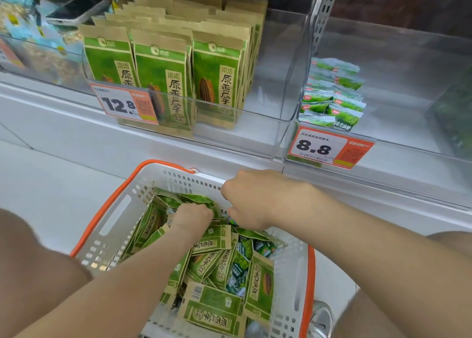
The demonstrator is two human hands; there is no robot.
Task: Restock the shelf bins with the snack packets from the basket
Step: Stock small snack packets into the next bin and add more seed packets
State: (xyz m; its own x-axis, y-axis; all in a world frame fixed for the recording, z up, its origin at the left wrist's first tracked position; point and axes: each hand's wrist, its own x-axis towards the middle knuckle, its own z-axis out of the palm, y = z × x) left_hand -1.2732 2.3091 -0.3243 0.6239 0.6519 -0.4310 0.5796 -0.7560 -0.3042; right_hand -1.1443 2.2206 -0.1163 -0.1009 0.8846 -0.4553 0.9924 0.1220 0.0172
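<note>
Shelf bins (278,87) above basket (112,217). Your left hand (192,216) grasps packets (212,245) inside; your right hand (255,199) just beside it, curled, hold not clear.

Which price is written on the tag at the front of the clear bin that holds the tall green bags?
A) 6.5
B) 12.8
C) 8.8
B: the tag on the clear bin with the tall green bags reads 12.8. The 8.8 tag is on the neighbouring bin, which holds the small packets.
</note>
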